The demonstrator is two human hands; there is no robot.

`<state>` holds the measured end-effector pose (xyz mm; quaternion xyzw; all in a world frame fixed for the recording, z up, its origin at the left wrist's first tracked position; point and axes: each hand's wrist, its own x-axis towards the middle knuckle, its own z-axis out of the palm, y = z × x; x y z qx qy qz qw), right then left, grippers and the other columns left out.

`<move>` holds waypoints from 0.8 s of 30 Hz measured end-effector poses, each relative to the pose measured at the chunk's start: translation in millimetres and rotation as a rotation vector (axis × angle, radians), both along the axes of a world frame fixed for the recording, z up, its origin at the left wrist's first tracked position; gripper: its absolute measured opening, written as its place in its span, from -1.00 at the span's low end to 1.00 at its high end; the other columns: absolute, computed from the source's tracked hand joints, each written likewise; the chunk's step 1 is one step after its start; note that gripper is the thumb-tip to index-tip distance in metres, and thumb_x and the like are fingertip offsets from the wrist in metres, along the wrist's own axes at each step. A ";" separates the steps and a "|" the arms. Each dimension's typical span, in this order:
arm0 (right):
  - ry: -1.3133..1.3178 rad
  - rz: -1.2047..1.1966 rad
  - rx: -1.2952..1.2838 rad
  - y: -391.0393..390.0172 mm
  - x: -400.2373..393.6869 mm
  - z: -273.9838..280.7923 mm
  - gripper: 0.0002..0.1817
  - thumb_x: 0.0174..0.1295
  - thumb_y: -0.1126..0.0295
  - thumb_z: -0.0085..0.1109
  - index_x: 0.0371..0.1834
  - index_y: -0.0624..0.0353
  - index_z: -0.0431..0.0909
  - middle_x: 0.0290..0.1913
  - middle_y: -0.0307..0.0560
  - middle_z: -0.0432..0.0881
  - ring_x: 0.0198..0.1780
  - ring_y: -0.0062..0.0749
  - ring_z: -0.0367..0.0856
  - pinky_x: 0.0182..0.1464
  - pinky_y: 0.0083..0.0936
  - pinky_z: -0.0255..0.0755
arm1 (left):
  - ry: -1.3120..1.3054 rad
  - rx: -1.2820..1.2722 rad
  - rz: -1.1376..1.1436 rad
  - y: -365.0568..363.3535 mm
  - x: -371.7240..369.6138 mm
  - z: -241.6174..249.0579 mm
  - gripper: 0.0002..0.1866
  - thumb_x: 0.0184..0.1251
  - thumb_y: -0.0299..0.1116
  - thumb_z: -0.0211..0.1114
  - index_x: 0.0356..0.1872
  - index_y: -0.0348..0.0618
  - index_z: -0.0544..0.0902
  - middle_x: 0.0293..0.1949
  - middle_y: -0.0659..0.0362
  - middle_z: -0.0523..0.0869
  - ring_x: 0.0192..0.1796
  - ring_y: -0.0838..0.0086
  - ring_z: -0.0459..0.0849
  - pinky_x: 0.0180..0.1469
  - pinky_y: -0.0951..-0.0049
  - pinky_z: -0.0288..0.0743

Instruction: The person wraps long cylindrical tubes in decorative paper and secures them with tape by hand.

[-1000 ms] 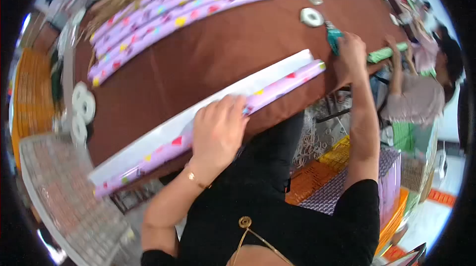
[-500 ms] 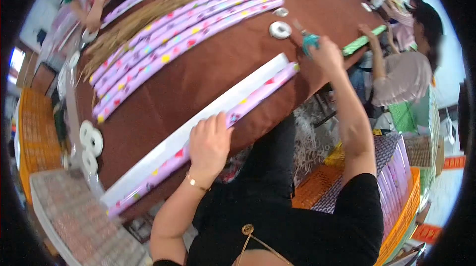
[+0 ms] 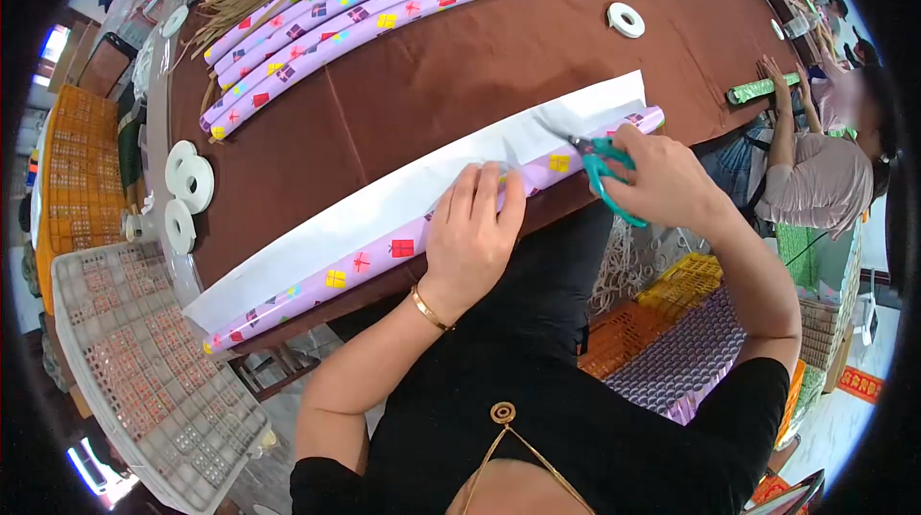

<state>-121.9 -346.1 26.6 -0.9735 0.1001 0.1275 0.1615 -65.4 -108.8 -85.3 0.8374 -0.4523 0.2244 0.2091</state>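
Way out left of the left hand (image 3: 475, 227), the side edge of the table (image 3: 537, 50) has white rings (image 3: 200, 170) sitting along it. Right below both hands runs the near edge, tight under the lilac roll (image 3: 360, 264), with the black-clad body just behind. Beyond the fingers, brown cloth spreads away to a row of lilac tubes (image 3: 403, 11); rightward it carries on to a green roll (image 3: 763, 89), where another person (image 3: 815, 184) has hands on it.

Now the room! Low and left of the grip stands a pale crate (image 3: 144, 371), an orange crate (image 3: 75, 170) behind it. Below the right hand (image 3: 672, 179), a yellow basket (image 3: 683, 280) sits under table height.

And the work itself: the left hand lies palm down across the roll, fingers close together; whether they pinch it, I can't tell. A white sheet (image 3: 369, 213) extends from the roll, just past those fingertips. To their right, the right hand is closed around the teal handles of the scissors (image 3: 592, 168), blades pointing up and left over the white sheet, too blurred to judge their gap.
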 end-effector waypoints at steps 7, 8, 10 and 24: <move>0.201 0.102 -0.158 22.5 11.6 14.6 -0.47 0.15 -0.09 0.18 -0.46 0.27 0.63 -0.44 0.16 0.70 -0.27 0.13 0.72 -0.13 -0.06 0.58 | -0.055 -0.005 0.015 -0.8 -4.2 -0.9 -0.68 0.29 -0.42 0.24 0.07 -0.20 0.59 0.02 -0.04 0.68 0.05 0.14 0.68 0.06 0.27 0.58; 0.202 0.103 -0.158 22.7 13.1 15.3 -0.47 0.15 -0.09 0.18 -0.46 0.27 0.63 -0.44 0.16 0.70 -0.27 0.13 0.72 -0.13 -0.06 0.58 | -0.063 -0.009 0.013 -0.6 -4.6 -1.9 -0.68 0.31 -0.43 0.23 0.08 -0.21 0.57 0.02 -0.07 0.66 0.05 0.12 0.67 0.10 0.26 0.58; 0.217 0.112 -0.153 22.8 15.4 16.0 -0.54 0.14 -0.02 0.22 -0.46 0.25 0.60 -0.44 0.19 0.67 -0.29 0.15 0.70 -0.16 -0.08 0.56 | -0.070 -0.017 0.009 -0.3 -4.4 -4.0 -0.67 0.31 -0.42 0.22 0.09 -0.21 0.56 0.03 -0.07 0.66 0.05 0.12 0.66 0.10 0.26 0.57; 0.233 0.100 -0.130 23.9 25.2 10.2 -0.51 0.16 -0.02 0.21 -0.40 0.31 0.65 -0.42 0.21 0.67 -0.27 0.13 0.69 -0.16 -0.12 0.55 | -0.046 -0.048 0.009 0.4 -4.3 -6.7 -0.63 0.31 -0.44 0.22 0.15 -0.15 0.55 0.03 -0.02 0.67 0.06 0.15 0.68 0.01 0.27 0.58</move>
